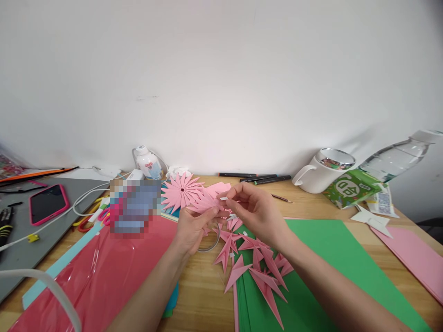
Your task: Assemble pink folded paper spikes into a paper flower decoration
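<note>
My left hand grips a pink folded-paper piece with pointed pleats between thumb and fingers. Close against it, my right hand pinches a small white strip, which looks like tape backing. Behind the left hand lies a round pink paper flower with many points and a dark centre hole. Under my hands sits a roll of tape, partly hidden. Several loose pink folded-paper points are scattered in front of my right wrist, a few with white bits on them.
Green paper sheets lie right, a red plastic-wrapped pack left. A white mug, green packet and plastic bottle stand right. Markers lie by the wall. A white bottle and phone are left.
</note>
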The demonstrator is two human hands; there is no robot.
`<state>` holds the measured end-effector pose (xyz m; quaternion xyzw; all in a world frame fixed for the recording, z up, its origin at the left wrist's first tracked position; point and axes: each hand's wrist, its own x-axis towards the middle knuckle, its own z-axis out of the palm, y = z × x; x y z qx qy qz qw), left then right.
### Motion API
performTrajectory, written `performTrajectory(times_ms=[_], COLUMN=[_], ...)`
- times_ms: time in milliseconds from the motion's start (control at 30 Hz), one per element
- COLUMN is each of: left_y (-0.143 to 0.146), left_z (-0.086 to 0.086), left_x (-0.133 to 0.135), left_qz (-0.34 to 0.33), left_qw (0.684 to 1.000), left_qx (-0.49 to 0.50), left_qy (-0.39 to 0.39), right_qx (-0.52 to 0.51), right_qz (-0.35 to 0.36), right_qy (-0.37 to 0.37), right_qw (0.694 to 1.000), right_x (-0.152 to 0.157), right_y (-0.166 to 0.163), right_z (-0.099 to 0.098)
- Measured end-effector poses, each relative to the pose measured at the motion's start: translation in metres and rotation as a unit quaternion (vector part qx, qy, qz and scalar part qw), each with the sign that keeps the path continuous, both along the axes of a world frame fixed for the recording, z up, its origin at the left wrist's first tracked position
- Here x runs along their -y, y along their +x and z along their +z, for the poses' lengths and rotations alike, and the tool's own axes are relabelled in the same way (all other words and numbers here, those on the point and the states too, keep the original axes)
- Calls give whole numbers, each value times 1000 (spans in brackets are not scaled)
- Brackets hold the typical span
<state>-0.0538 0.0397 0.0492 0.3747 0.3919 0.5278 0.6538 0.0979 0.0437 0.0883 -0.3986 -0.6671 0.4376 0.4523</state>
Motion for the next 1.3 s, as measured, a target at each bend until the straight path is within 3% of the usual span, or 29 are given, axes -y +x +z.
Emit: performTrajectory(times_ms=[233,400,600,967,1300], left_y=[6,5,5,6,4], left_z=[-3,-2,4,2,9], left_x=[1,3,7,7,14], left_qz=[41,69,-3,64,88], left_qw=[995,988,980,953,915], left_qx=[-5,-69,-160,-222,-245], left_qy=[93,118,118,195,309], right_qx=[-49,-5,82,72,131], right_qz=[20,-2,-84,-29,-9], right_qy=[15,61,123,129,219], right_qw=[998,998,985,989,967], right_x=[10,14,10,11,22], right_y=[-3,-3,-2,-2,5], right_z=[4,6,6,5,14])
